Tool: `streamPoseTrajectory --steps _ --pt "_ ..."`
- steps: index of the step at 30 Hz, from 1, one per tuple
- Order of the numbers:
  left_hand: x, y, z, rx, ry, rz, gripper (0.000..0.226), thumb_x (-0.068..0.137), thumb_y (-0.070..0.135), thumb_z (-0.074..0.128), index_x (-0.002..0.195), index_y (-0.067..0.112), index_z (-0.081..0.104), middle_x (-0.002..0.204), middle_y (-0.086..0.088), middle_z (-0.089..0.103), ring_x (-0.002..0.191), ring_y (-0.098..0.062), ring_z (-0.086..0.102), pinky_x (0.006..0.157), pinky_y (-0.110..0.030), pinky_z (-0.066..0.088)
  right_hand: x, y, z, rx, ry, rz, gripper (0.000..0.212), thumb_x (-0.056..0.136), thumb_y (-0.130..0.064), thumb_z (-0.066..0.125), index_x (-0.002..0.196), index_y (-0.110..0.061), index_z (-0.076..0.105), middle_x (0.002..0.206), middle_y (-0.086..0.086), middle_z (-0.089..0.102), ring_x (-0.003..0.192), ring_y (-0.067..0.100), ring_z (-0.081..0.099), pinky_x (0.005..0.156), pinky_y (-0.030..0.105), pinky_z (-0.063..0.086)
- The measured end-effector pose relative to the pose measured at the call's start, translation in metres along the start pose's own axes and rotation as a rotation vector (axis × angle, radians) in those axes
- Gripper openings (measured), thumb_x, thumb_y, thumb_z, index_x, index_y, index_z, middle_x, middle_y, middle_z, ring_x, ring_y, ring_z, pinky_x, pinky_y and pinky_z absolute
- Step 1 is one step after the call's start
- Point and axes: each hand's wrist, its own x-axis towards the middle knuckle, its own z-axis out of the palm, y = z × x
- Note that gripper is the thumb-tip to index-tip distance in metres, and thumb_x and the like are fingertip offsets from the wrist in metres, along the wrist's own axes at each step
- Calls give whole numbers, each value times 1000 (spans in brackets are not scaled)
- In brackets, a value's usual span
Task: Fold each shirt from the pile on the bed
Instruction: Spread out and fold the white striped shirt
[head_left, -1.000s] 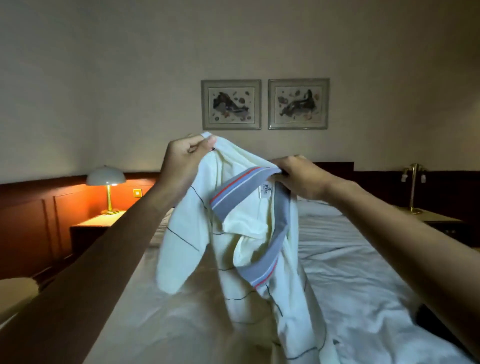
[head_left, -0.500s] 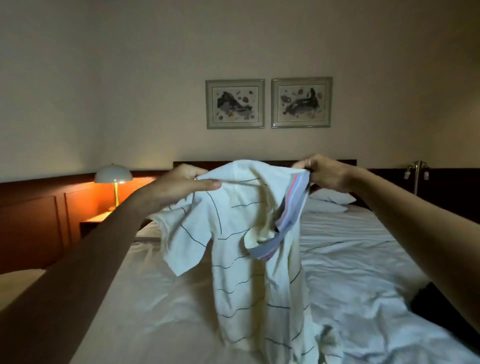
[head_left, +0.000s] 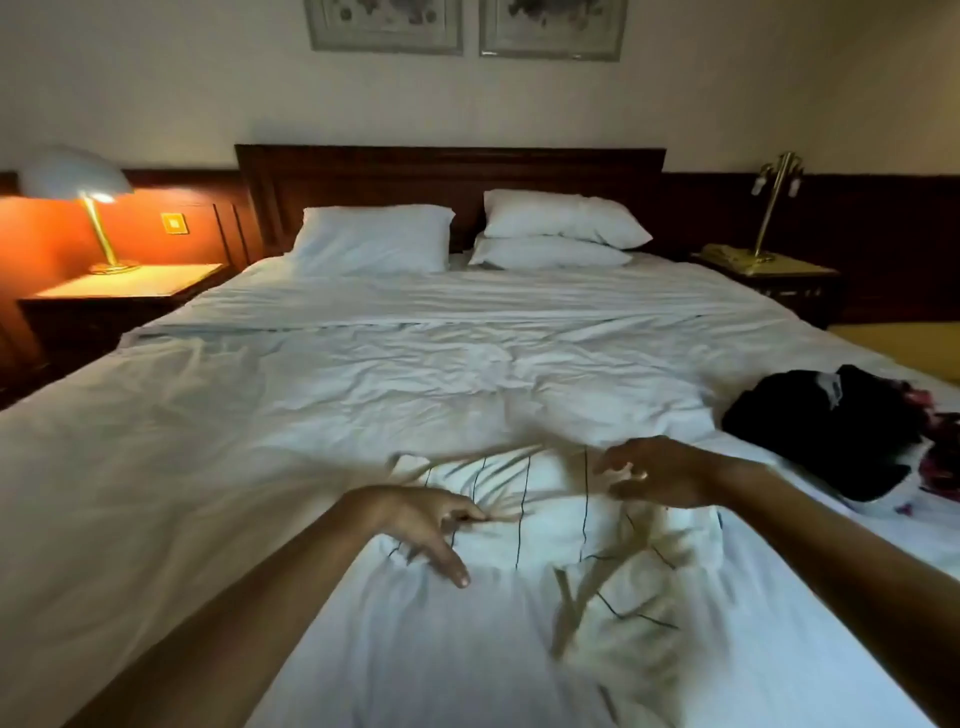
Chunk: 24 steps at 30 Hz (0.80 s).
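Note:
A white shirt with thin dark stripes (head_left: 550, 525) lies crumpled on the bed's white sheet (head_left: 260, 441), partly blurred by motion. My left hand (head_left: 426, 525) is on the shirt's left side, its fingertips pinching a fold of cloth and the thumb stretched out toward me. Over the shirt's upper right part, my right hand (head_left: 660, 478) has its fingers curled on the cloth's edge. The rest of the pile (head_left: 831, 431), dark clothes with a patterned piece, sits at the bed's right edge.
Three white pillows (head_left: 374, 239) lean against the dark headboard. A lit lamp (head_left: 78, 182) stands on the left nightstand and a brass lamp (head_left: 774, 202) on the right one. Wrinkled sheet stretches between the shirt and the pillows.
The shirt was held up in the air by both hands; it has come down onto the bed. Both hands dropped with it, and my view has tilted downward.

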Motion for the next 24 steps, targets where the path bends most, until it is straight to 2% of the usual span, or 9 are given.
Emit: streamPoseTrajectory --steps 2,4,7,9,13,16,18,21,24 --pt "5 -13 17 44 106 45 98 55 61 89 141 44 44 137 18 47 126 -2 46 108 -28 43 -1 -26 36 109 -12 -55 50 85 -63 61 129 -41 56 127 -16 50 122 8 48 105 25 37" --pt "8 -22 29 155 239 105 81 61 65 81 133 42 51 130 24 46 123 2 43 106 -27 41 4 -43 65 -101 -37 -75 85 71 -86 48 140 -38 47 141 -14 44 132 13 41 111 34 34" --pt "6 -34 30 279 458 245 28 88 48 66 106 27 68 119 17 59 113 -3 52 99 -36 45 18 -53 80 -297 113 -35 46 85 -55 54 122 -29 58 134 1 54 124 25 52 99 37 42" --pt "-2 -33 20 195 587 328 25 97 36 61 94 14 71 103 6 67 100 -8 60 93 -37 46 25 -58 71 -195 250 -23 8 89 -33 55 85 -26 54 111 5 65 106 26 61 80 34 45" --pt "-31 -1 -31 -86 894 396 26 99 25 60 78 11 62 73 10 61 71 -2 57 72 -26 46 29 -69 23 91 590 -64 17 89 -10 48 78 -21 43 88 11 66 89 36 61 67 37 39" --pt "-58 34 -77 -251 1117 458 27 101 23 55 86 1 63 77 -8 65 74 -13 56 73 -31 43 15 -92 -29 147 784 -221 14 90 -25 44 78 -20 40 74 7 59 76 38 57 61 40 40" --pt "-83 55 -102 -274 1182 483 30 103 24 51 87 -1 55 73 -14 52 70 -15 46 67 -33 37 -4 -107 -69 80 772 -269 33 93 -54 47 85 -22 44 70 2 58 70 30 55 60 38 41" --pt "-128 73 -130 29 1131 480 36 91 51 64 94 17 54 76 -5 58 71 -16 53 67 -34 40 -24 -117 -123 -114 688 -205 58 71 -82 61 86 -27 47 71 -3 57 73 22 55 61 36 44" --pt "-171 92 -153 540 1117 260 52 75 59 77 107 24 53 90 -2 67 83 -26 60 66 -35 42 -37 -128 -161 -263 686 -137 47 75 -65 70 70 -28 42 72 -1 50 83 28 56 69 36 46"
